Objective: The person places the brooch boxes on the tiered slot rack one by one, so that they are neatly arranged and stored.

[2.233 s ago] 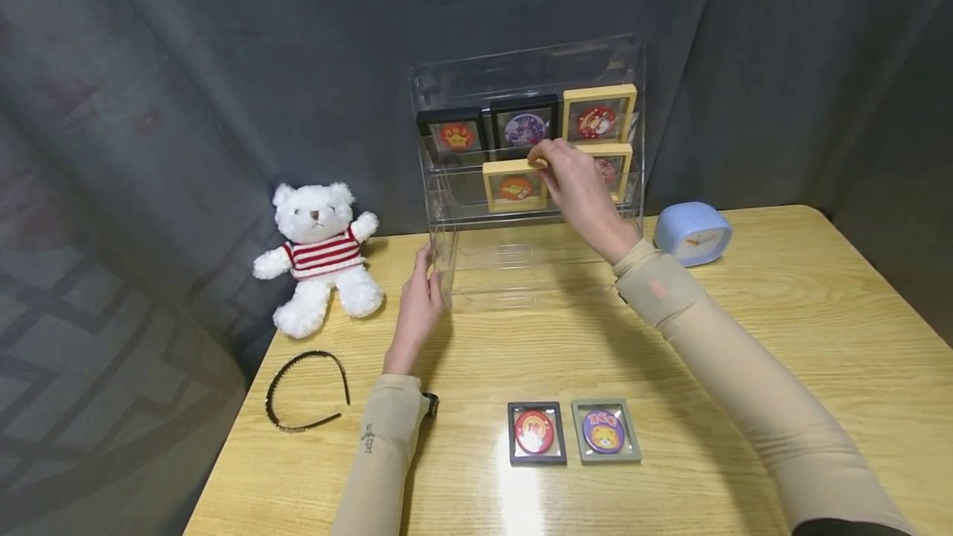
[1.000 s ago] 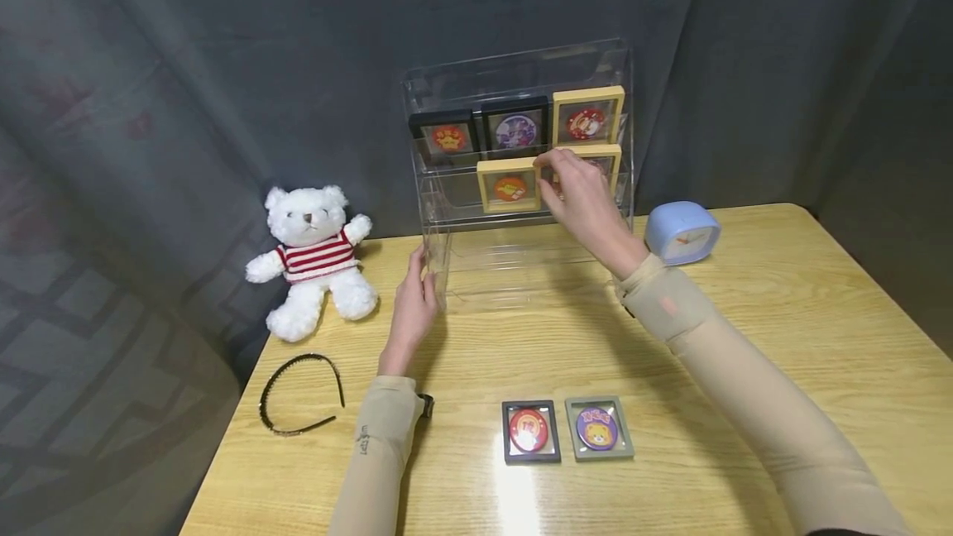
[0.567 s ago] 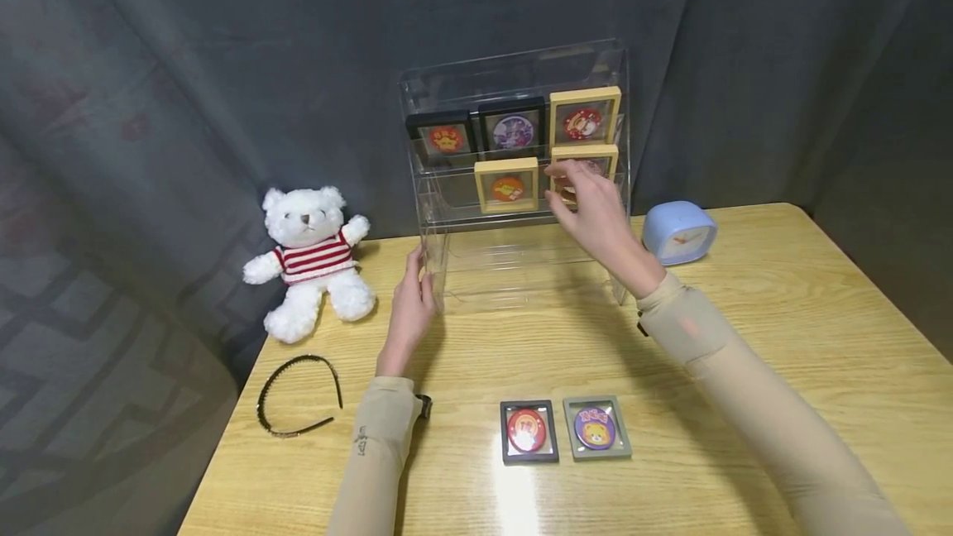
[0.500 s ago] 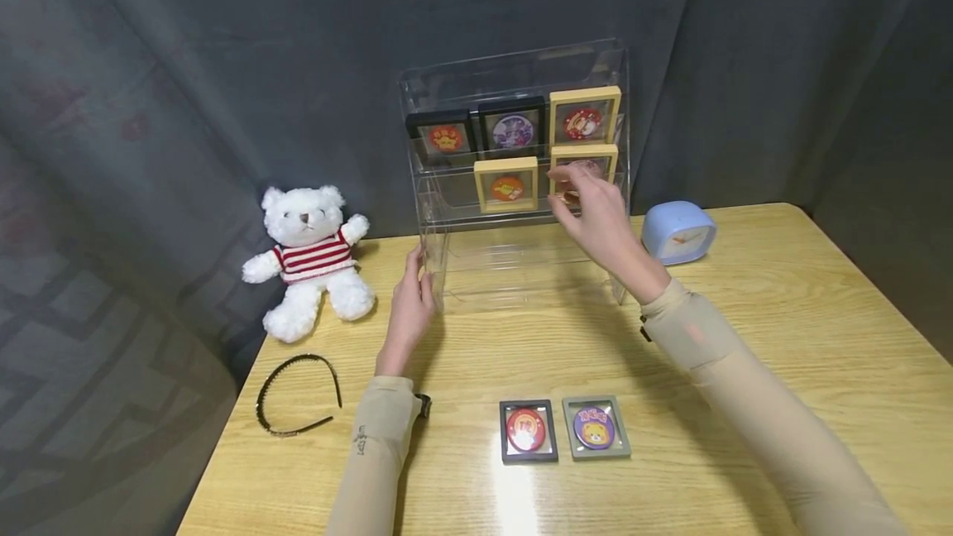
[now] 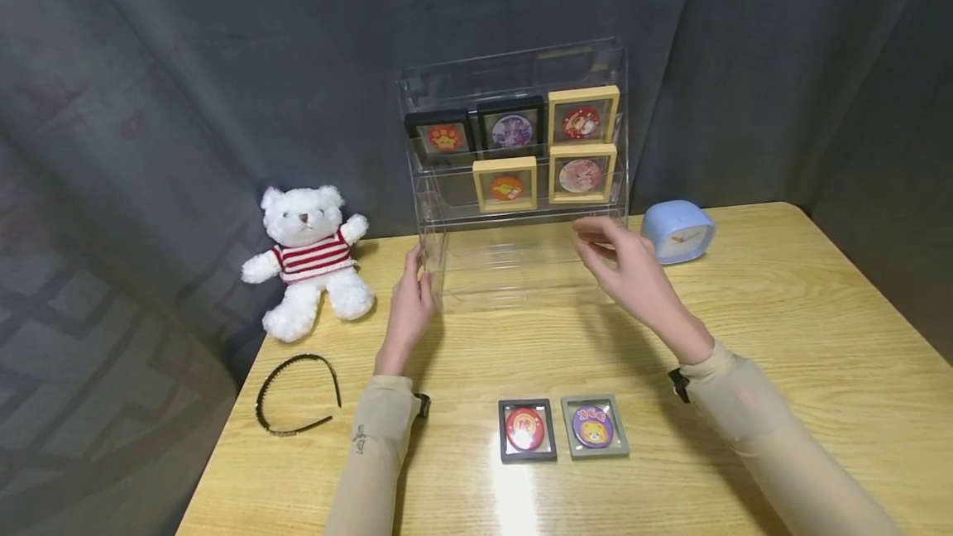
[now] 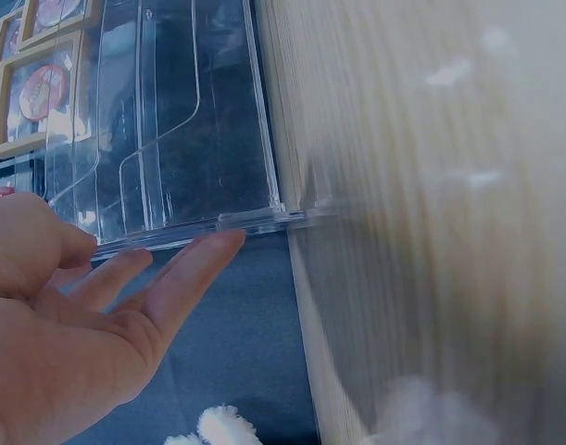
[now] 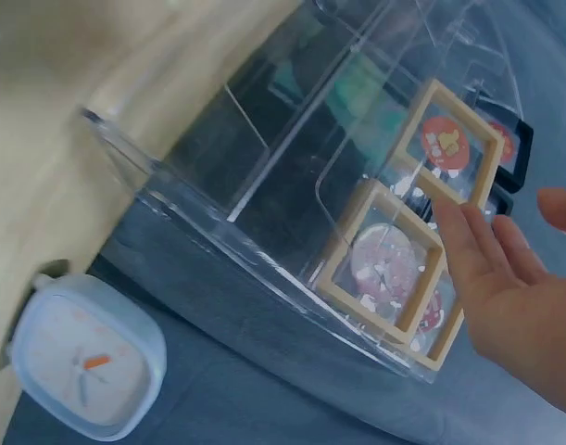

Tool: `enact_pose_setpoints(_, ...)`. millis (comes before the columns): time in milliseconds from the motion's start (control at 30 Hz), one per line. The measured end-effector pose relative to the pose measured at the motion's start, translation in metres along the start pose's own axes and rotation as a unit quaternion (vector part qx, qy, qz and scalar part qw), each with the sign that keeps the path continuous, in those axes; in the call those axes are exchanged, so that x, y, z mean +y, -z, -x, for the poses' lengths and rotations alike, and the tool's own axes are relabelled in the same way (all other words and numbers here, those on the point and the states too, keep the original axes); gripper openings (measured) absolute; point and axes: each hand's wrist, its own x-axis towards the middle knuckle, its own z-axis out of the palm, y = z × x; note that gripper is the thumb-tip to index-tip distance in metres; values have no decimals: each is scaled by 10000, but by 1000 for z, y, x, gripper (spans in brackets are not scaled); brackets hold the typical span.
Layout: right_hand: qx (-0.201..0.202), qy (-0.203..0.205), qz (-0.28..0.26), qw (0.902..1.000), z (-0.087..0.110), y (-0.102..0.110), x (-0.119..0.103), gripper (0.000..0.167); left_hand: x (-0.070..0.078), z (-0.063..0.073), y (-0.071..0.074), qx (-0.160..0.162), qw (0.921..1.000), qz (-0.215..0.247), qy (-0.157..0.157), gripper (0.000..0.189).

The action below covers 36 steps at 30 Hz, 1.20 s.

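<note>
A clear acrylic display rack (image 5: 514,223) stands at the back of the table. Its upper tier bears two black frames, one of them with a purple badge (image 5: 512,131), and a yellow frame (image 5: 584,93). On the tier below are a yellow frame with an orange badge (image 5: 506,188) and a yellow frame with a pink badge (image 5: 581,175). My left hand (image 5: 411,304) rests against the rack's left side; its fingers (image 6: 185,278) look straight in the left wrist view. Nothing is in my right hand (image 5: 629,271), held before the rack's lower right with fingers loosely bent.
Two framed badges, one dark grey (image 5: 527,430) and one grey-green (image 5: 595,426), lie flat near the front. A white teddy bear (image 5: 316,259) and a black headband (image 5: 262,404) are at the left. A blue clock (image 5: 677,232) stands right of the rack.
My right hand has let go of the yellow frame with the orange badge, then drawn down and right away from the rack. The pink badge has come into view. My left hand keeps its place.
</note>
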Motion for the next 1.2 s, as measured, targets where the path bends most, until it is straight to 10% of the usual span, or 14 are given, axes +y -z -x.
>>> enact_pose_setpoints(467,-1061,-111,135,9942,64,6,15,39,2,-1,0,-64,9999,129,29,50)
enact_pose_setpoints(1200,-3305,159,780,9404,122,8,19,87,0,0,0,-27,9999,144,-6,52)
